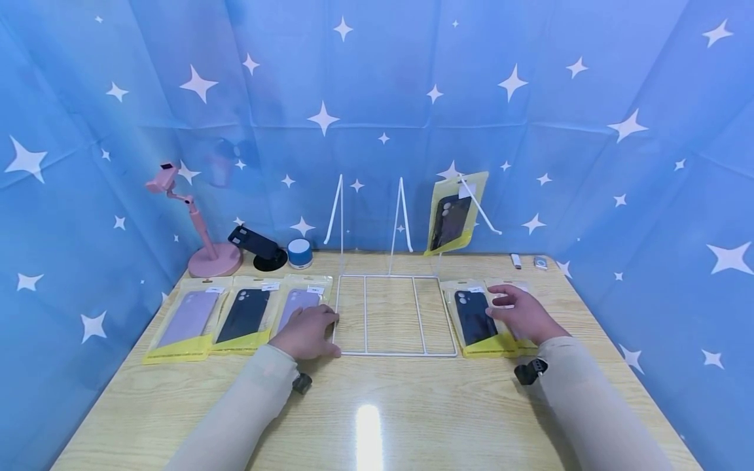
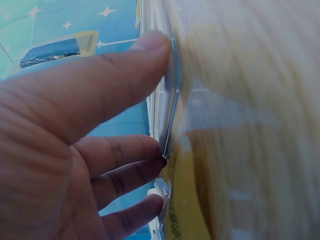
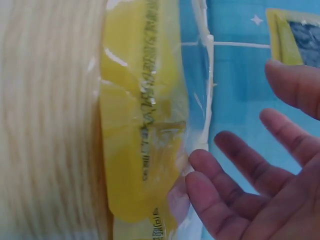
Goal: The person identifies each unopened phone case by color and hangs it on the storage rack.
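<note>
My left hand point(image 1: 309, 331) lies partly over a bagged light purple phone case point(image 1: 299, 302), with thumb and fingertips at the left wire of a white wire rack point(image 1: 399, 354). In the left wrist view its fingers point(image 2: 122, 152) are loosely extended and grip nothing. My right hand point(image 1: 523, 315) is over the right-hand bags, beside a bagged dark phone case point(image 1: 474, 317) and partly covering another bag point(image 1: 509, 286). Its fingers point(image 3: 250, 162) are spread and relaxed in the right wrist view. One bagged black phone case point(image 1: 452, 219) hangs on the rack's right hook.
Bagged purple point(image 1: 188, 317) and black point(image 1: 244, 314) phone cases lie at the left. Behind them stand a pink stand point(image 1: 215, 260), a black phone on a holder point(image 1: 254, 243) and a small blue cylinder point(image 1: 300, 253). Two small gadgets, one a white stick point(image 1: 516, 261), lie back right.
</note>
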Demonstrator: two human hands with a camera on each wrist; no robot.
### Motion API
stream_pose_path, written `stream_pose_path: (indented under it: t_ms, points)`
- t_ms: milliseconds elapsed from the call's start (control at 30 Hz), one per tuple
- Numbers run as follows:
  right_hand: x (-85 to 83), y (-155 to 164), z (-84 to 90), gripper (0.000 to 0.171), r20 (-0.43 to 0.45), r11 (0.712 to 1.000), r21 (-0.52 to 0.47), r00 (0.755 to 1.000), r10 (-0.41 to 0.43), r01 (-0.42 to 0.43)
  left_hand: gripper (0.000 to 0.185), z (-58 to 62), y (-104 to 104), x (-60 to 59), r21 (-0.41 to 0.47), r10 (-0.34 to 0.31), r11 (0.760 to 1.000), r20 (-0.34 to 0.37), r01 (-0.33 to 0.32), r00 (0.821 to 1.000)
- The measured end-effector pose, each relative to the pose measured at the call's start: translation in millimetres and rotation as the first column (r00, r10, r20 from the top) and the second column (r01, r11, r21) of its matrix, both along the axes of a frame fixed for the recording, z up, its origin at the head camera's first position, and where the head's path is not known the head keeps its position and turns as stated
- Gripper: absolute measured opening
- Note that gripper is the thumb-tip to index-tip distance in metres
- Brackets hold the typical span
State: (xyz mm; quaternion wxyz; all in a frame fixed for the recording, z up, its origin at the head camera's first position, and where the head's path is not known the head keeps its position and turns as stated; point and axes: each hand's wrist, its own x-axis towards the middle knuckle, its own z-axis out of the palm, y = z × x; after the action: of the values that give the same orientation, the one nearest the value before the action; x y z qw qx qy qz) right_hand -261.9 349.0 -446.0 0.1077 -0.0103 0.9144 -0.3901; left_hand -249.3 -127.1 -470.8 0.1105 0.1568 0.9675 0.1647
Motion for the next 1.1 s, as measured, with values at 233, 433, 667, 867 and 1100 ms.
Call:
stream_pose_path:
  t_ms: [233,433,667,867,1100]
  points:
    - [0.8,-3,-0.3,0.069,0.052,0.999,0.042,0.998,-0.03,0.028,0.078,-0.9,0,0.1,0.007,0.001,1.0,0.003,-0.001,1.0]
    - [-4.3,-9,-6.3,0.072,0.052,0.985,0.173,0.998,-0.035,0.026,0.079,-2.2,0,-0.9,0.008,0.003,1.0,0.002,-0.003,1.0]
    - [-8.4,-18,-12.0,0.074,0.007,0.946,0.319,0.998,-0.059,0.054,0.079,-2.7,0,-0.6,0.02,0.007,1.0,0.002,-0.007,1.0]
    - [-10.2,-24,-11.5,0.08,0.038,0.932,0.353,0.994,-0.106,0.085,0.079,-1.9,0,0.0,0.018,0.005,1.0,-0.003,-0.005,1.0]
    - [-12.4,-27,-13.2,0.079,0.046,0.931,0.353,0.993,-0.111,0.087,0.079,-0.6,-1,-0.2,0.015,0.006,1.0,0.007,-0.006,1.0]
